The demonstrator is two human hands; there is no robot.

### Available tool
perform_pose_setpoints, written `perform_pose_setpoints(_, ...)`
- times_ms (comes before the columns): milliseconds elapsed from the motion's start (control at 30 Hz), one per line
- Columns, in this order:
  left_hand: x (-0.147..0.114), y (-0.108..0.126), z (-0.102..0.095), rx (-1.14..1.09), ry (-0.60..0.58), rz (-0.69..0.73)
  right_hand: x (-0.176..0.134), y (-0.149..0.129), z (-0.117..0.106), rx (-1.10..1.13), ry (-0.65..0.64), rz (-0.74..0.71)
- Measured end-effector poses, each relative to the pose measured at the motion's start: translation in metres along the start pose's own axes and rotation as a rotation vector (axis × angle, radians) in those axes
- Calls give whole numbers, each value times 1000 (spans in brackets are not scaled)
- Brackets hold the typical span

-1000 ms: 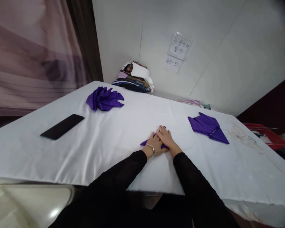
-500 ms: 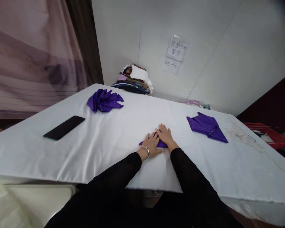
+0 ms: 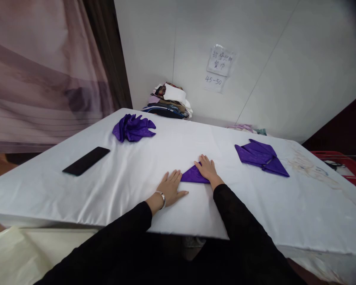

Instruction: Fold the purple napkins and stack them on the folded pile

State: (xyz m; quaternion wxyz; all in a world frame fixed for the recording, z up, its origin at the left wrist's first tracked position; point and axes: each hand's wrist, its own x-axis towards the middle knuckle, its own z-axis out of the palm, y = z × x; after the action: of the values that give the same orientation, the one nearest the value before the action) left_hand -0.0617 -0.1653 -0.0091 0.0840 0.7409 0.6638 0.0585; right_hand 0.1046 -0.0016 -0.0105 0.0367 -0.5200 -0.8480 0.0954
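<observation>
A purple napkin (image 3: 192,175), folded into a triangle, lies in front of me on the white tablecloth. Flat on its right side rests my right hand (image 3: 207,168), fingers stretched out, covering that part of the cloth. My left hand (image 3: 169,187), with a silver bracelet at the wrist, lies spread on the tablecloth beside the napkin's left corner, its fingertips close to it. Neither hand is gripping anything.
Another folded purple napkin (image 3: 262,157) lies to the right, and a bunched, pleated one (image 3: 133,128) at the back left. A black phone-like slab (image 3: 86,160) is on the left. Piled fabrics (image 3: 169,101) stand behind the table (image 3: 130,182); a red basket (image 3: 348,168) is at far right.
My left hand has slid off the napkin to the left, uncovering its left part. My right hand stays on it. The view has shifted slightly.
</observation>
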Motion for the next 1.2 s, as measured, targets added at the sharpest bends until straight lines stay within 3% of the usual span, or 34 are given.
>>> perform_pose_setpoints(167,-3,-1,-13,-17,-38,-64,0,-1,0,5,2,1)
perform_pose_setpoints(233,8,9,-20,-34,13,-78,-1,-1,-1,5,3,-2)
perform_pose_setpoints(333,32,31,-24,-44,110,44,-2,0,-2,5,8,-13)
perform_pose_setpoints(467,60,50,-12,-49,65,166,-3,1,-3,5,-6,-27)
perform_pose_setpoints(667,66,41,6,-78,3,83,1,1,1,-30,-1,-12)
perform_pose_setpoints(900,62,39,8,-90,-21,60,4,6,-1,-60,-16,-28)
perform_pose_setpoints(1200,59,38,12,-87,0,76,11,6,-12,-46,-40,52)
